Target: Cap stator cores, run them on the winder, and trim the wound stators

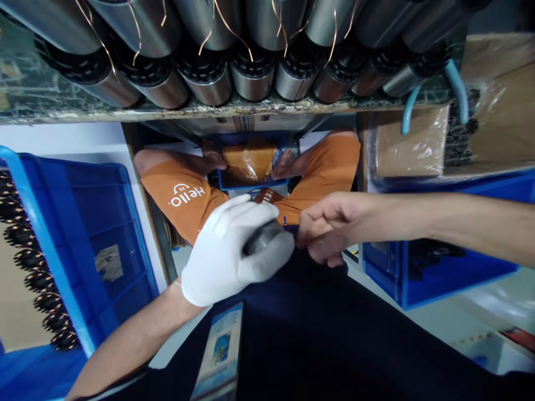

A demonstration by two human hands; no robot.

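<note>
Dark marbled benchtop (20, 92) spans the upper edge of my head view, bearing rows of metal cylinders (253, 81) with loose copper wires (228, 28) hanging over the nearer ones. Blue crates (129, 223) stand at both sides.

Work position: the dark part (259, 238) is above the lap, below the bench edge. My gloved left hand (234, 245) is closed on it, thumb along the near side, fingers wrapped over the far side. My bare right hand (326, 228) is just beside the part's right end, fingers curled and thumb drawn in to a pinch. Motion blur hides the fingertips; I cannot tell whether they grip anything.

Handling, in my judgement: keep the left hand as the fixed clamp and do the fine work with the bare fingertips. Leave the part's right end exposed. Apply light, even force.

Pose: left forearm rises from lower left; right forearm enters nearly level from the right, wrist slightly bent.
</note>
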